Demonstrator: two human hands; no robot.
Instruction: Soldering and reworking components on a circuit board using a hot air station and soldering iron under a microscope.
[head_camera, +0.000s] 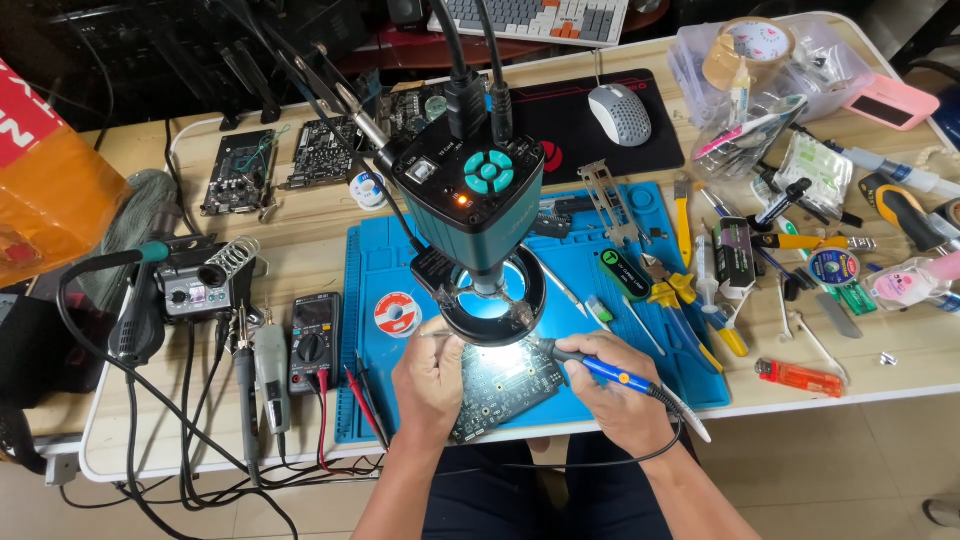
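The right hand (612, 385) holds a blue soldering iron (610, 372), its tip over the dark circuit board (505, 390) on the blue mat (690, 370). The left hand (430, 380) rests on the board's left edge. A microscope camera (475, 190) with ring light (492, 295) hangs above the board; a multimeter (314, 342) lies left on the worktop (900, 375)

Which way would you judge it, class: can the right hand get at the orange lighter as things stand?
Probably yes: the lighter lies on bare table right of the right hand, nothing between, though that hand grips a soldering iron.
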